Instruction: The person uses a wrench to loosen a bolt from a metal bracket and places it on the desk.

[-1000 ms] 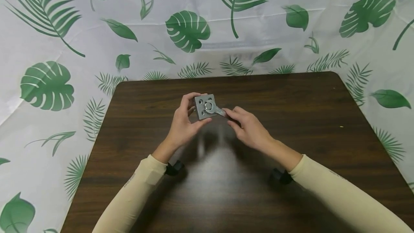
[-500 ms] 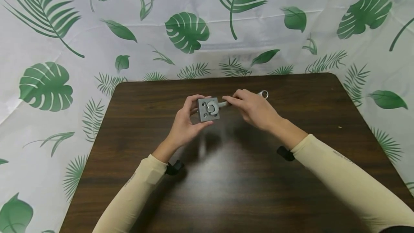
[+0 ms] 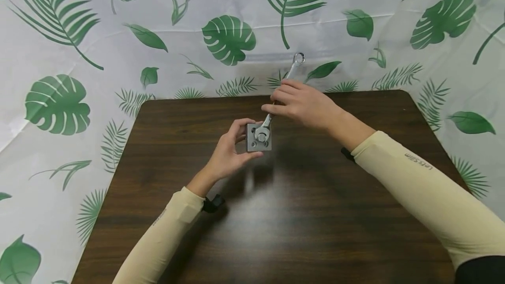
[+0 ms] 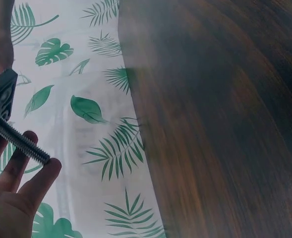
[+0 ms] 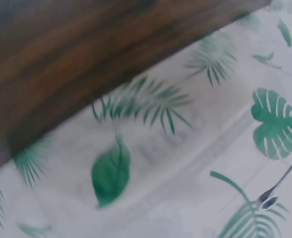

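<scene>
My left hand [image 3: 226,154] grips a square grey metal block [image 3: 250,143] by its edges, above the table. Holes show near the block's corners, and a hex bolt head [image 3: 262,136] sits at its middle. The bolt's threaded shank [image 4: 22,140] sticks out behind the block in the left wrist view, a fingertip at its end. A combination wrench [image 3: 292,72] has its open end around the bolt head; its ring end points up and away. My right hand [image 3: 305,103] holds the wrench by its handle. The right wrist view does not show that hand.
Below the hands is a dark wood-grain table [image 3: 315,222] with rounded far corners. Behind it hangs a white sheet with green leaf prints [image 3: 229,38], reaching down both sides.
My right hand has swung the wrench from pointing right and toward me to pointing up and away. The block has moved slightly right and down in the head view, still in my left hand.
</scene>
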A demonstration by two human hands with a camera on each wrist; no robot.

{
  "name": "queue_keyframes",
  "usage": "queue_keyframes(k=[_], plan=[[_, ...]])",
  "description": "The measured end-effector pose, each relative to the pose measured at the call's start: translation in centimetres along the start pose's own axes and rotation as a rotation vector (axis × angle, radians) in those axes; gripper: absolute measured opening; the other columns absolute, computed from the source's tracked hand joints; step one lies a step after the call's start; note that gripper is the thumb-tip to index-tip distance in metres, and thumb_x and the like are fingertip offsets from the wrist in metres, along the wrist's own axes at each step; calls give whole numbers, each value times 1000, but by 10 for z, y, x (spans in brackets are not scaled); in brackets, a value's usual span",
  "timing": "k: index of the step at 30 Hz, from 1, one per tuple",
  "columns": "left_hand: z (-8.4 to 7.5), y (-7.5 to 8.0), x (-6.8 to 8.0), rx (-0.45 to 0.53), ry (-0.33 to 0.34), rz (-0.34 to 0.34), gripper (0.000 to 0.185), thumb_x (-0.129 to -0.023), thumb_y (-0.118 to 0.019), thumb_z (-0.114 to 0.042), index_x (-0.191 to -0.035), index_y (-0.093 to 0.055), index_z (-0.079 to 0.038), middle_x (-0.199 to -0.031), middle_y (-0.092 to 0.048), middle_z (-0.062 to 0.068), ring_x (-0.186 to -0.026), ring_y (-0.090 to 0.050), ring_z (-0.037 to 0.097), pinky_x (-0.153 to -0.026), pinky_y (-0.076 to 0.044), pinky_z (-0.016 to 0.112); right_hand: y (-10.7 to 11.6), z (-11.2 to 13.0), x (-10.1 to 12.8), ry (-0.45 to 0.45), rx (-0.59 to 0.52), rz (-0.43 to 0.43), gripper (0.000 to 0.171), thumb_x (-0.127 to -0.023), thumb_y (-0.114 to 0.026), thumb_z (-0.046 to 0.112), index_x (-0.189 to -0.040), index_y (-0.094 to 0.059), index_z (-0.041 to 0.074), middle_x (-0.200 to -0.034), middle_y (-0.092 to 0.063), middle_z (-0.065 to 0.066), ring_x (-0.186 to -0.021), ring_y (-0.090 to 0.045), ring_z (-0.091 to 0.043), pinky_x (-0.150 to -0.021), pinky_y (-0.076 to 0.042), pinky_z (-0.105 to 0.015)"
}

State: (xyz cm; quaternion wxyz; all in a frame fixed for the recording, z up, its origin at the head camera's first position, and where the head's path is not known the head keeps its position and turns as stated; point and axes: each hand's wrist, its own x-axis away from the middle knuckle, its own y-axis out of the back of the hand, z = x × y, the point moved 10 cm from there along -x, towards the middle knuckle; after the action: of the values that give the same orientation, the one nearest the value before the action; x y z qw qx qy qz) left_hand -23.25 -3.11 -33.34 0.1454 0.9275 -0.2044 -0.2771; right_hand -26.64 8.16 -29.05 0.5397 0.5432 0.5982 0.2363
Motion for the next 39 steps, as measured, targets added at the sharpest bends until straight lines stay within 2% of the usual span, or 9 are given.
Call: queue_keyframes(k=[5,10,15,21,25,29,33,36,39], plan=[[17,-6,2,-12,14,34,72,-75,-82,7,-133,-40,3,-127,-61,20,-113,-61,27,-94,-49,48,1,9,-15,139,138,74,51,-82,-72,-9,-127,-64,15,-114,-60,-15,-113,-54,-32,-115,-25,-47],[42,-13,3,-15,21,66,78,-74,-85,-4,-137,-40,-6,-124,-62,11,-114,-60,21,-95,-49,43,6,22,-26,263,283,69,44,-85,-73,-2,-125,-67,17,-112,-58,-12,-112,-53,-30,-112,-30,-47],[44,-17,3,-11,18,88,79,-74,-86,-5,-138,-40,-11,-129,-59,7,-117,-58,18,-98,-48,39,11,36,-35,345,351,52,31,-89,-71,4,-118,-69,15,-106,-56,-8,-109,-52,-28,-109,-34,-46],[41,-17,2,-14,-2,88,78,-75,-86,-6,-139,-40,-11,-127,-60,7,-117,-59,18,-97,-48,39,22,38,-32,352,388,58,30,-92,-65,0,-118,-68,15,-107,-57,-10,-111,-51,-29,-108,-34,-46],[39,-13,0,-21,-11,72,77,-75,-86,-7,-137,-40,-9,-123,-63,7,-113,-60,17,-96,-49,39,37,25,-23,255,353,29,40,-90,-64,-6,-125,-65,15,-113,-58,-13,-112,-52,-32,-111,-32,-48],[33,-8,-2,-15,-17,44,77,-75,-85,-4,-137,-40,-7,-122,-65,10,-112,-61,20,-95,-49,41,49,7,-10,60,269,-15,41,-91,-62,-5,-127,-66,14,-107,-61,-14,-104,-55,-34,-106,-37,-50],[12,-1,-4,1,-36,13,73,-74,-83,6,-134,-41,2,-127,-62,18,-111,-61,26,-94,-49,46,44,-5,12,-205,121,28,47,-87,-68,-4,-131,-64,12,-100,-61,-13,-89,-58,-32,-77,-53,-46],[0,3,-5,26,-46,-5,70,-73,-80,12,-130,-41,9,-132,-58,22,-113,-61,29,-93,-49,49,31,-4,33,-394,0,52,45,-87,-68,1,-131,-62,10,-94,-60,-9,-74,-57,-25,-52,-49,-39],[-1,5,-5,42,-56,-25,69,-72,-80,14,-129,-41,10,-133,-57,24,-115,-60,30,-92,-49,50,16,6,52,-580,-150,54,34,-91,-66,10,-125,-63,8,-87,-58,-3,-61,-51,-17,-47,-41,-33]])
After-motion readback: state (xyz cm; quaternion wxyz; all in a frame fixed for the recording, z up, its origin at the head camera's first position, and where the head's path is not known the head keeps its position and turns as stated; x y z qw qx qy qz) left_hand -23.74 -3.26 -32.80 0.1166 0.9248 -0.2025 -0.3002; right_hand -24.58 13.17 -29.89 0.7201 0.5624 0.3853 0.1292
